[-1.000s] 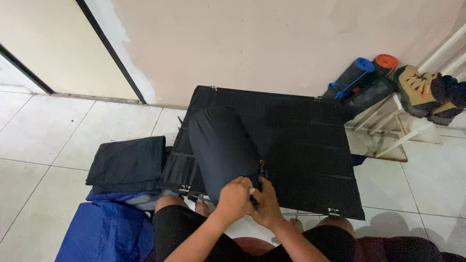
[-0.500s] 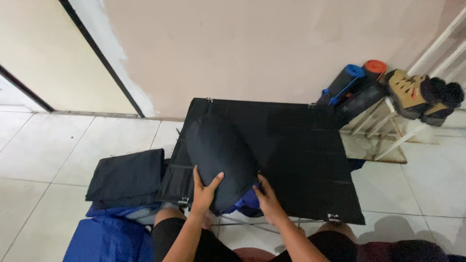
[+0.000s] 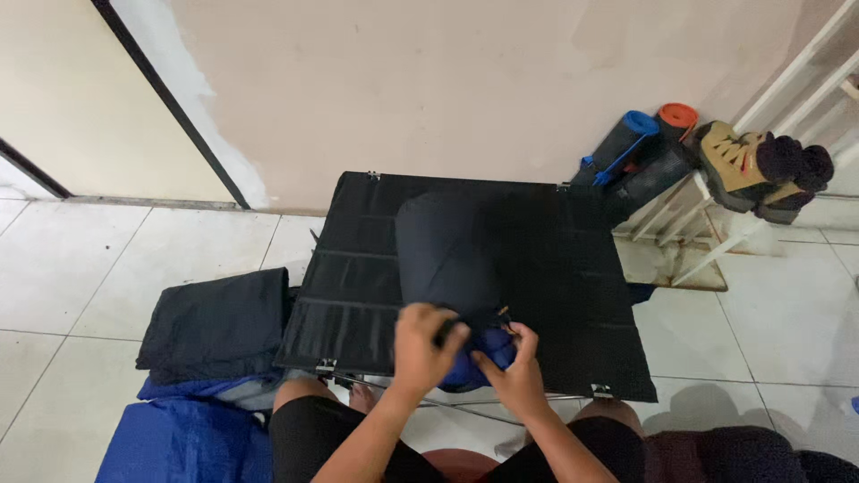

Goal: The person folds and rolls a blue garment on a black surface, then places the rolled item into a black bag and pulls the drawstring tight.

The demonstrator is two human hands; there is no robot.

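Both forearms enter from the bottom edge and converge at the near end of a dark navy stuffed fabric sack (image 3: 447,255), which lies lengthwise on the black fabric-topped folding bench (image 3: 573,304), its far end toward the wall. The left hand (image 3: 425,344) sits knuckles-up on the sack's mouth, wrist slightly bent, fingers curled shut around the dark fabric edge. The right hand (image 3: 512,371) is just beside it, touching the bright blue material (image 3: 479,358) that bulges from the mouth; its fingers are bent and pinch this material. A folded dark cloth pile (image 3: 219,322) rests on blue sheeting (image 3: 192,434) on the floor, left of the bench. Rolled mats (image 3: 640,148) and boots (image 3: 761,170) stand at the wall.
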